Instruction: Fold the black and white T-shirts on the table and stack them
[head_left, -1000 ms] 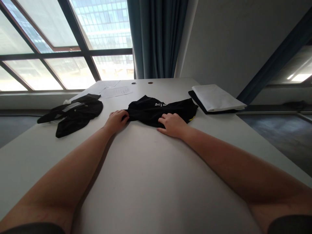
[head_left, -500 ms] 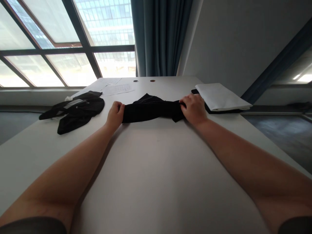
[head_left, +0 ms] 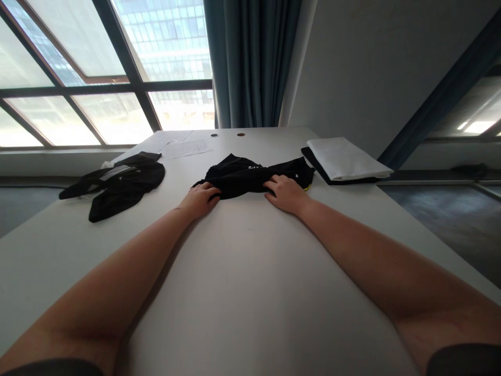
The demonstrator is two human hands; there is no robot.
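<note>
1. Closest to the person, the white table (head_left: 250,277) runs ahead from 6 o'clock, with both bare forearms resting along it.
2. At 11 o'clock from the person's chest, the left hand (head_left: 200,201) lies palm down, its fingers lightly curled over the near edge of the cloth. It isn't clear whether they are pinching anything or only resting there.
3. At 1 o'clock, the right hand (head_left: 285,194) sits palm down too, slightly spread, with its fingers (head_left: 276,182) on the garment's near edge. I can't tell whether it has a real grip.
4. At 12 o'clock, between and just beyond both hands, a rumpled black garment (head_left: 246,177) lies flat on the table, bunched across the middle, with a small yellow trim (head_left: 307,187) at its right end.
5. At 10 o'clock, well left of the hands, a second black garment (head_left: 125,183) lies in a loose heap, with a pale stripe across it.
6. At 2 o'clock, a folded white cloth (head_left: 344,158) rests on a dark flat item (head_left: 313,156), near the table's right edge.
7. At 11 o'clock, farther back, lie sheets of printed paper (head_left: 183,149).
8. Beyond the table's far edge, a teal curtain (head_left: 250,62) hangs at 12 o'clock beside a large window (head_left: 78,68).
</note>
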